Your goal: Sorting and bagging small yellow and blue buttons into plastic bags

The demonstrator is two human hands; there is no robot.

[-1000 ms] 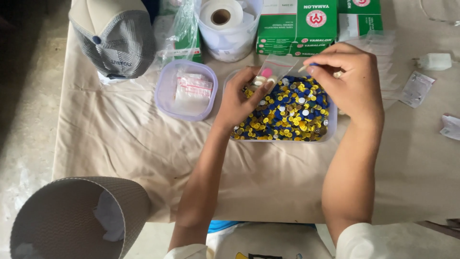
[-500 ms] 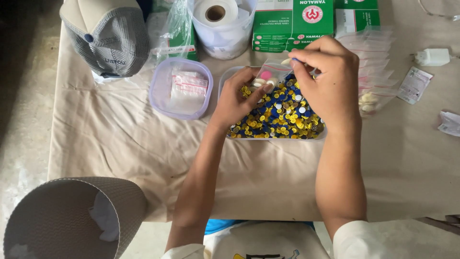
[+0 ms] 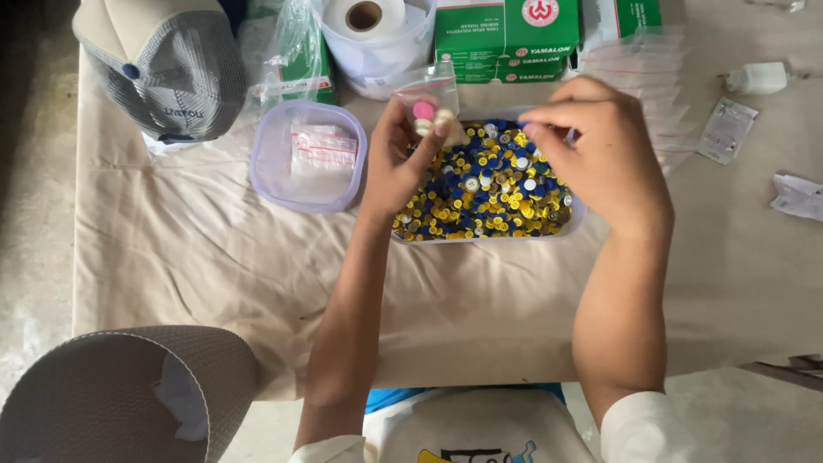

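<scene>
Since the earlier frame, the left hand [image 3: 403, 163] has lifted the small clear zip bag [image 3: 429, 105], holding a pink button and a few pale ones, higher above the far-left corner of the clear rectangular tub of blue, yellow and white buttons [image 3: 489, 184], while the right hand [image 3: 600, 150] has dropped toward the tub's far edge. Left fingers pinch the bag beneath its mouth; the right fingertips [image 3: 538, 129] press together, whether on a button cannot be told. For a clean fill, judge it best to keep the mouth upright over the tub so strays land inside, not on the cream tablecloth [image 3: 214, 249].
</scene>
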